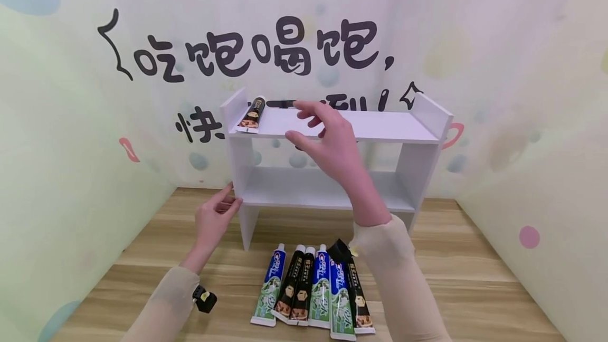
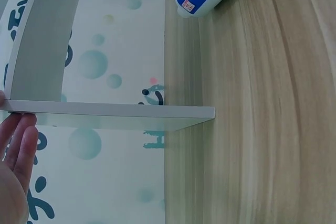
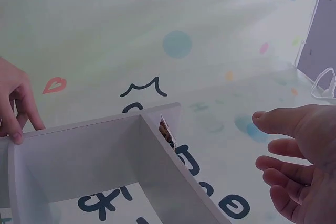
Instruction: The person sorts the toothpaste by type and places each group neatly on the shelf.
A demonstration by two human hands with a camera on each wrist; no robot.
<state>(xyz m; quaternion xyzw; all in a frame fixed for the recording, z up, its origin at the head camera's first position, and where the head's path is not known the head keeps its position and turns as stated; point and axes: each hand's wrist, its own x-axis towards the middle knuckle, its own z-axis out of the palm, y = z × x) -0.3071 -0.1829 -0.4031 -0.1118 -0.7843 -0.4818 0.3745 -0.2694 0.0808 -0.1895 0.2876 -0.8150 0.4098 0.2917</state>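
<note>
A small white two-tier shelf stands on the wooden table. My left hand holds its left side panel, thumb at the front edge and fingers against the outer face; the left wrist view shows those fingers beside the panel. Above the front of the top board, my right hand hovers with fingers apart and nothing in it. One black toothpaste tube lies at the left end of the top board, cap toward the back. In the right wrist view only the end of this tube shows.
In front of the shelf lie several toothpaste tubes side by side, blue-green ones and black ones, caps toward the shelf. My right wrist's camera partly covers some. Printed walls enclose the table at the back and sides.
</note>
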